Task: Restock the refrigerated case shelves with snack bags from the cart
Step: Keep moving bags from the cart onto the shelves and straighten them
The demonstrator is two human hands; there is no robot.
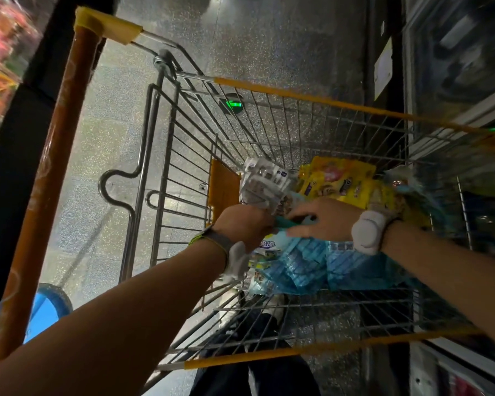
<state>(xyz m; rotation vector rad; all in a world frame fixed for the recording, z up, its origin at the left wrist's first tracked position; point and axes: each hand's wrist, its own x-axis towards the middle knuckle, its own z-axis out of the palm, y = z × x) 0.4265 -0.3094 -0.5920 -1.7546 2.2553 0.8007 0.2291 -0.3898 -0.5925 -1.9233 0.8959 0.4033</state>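
Two hands [246,221] in cart [297,95], speckled floor [269,38]

Blue snack bags [320,267], yellow bags [340,178] and a white pack [265,178] lie heaped in the wire cart [269,115].

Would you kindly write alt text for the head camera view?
Both hands reach into a wire shopping cart: the left hand and right hand grip a blue snack bag on a heap. Yellow bags and a white pack lie behind it.
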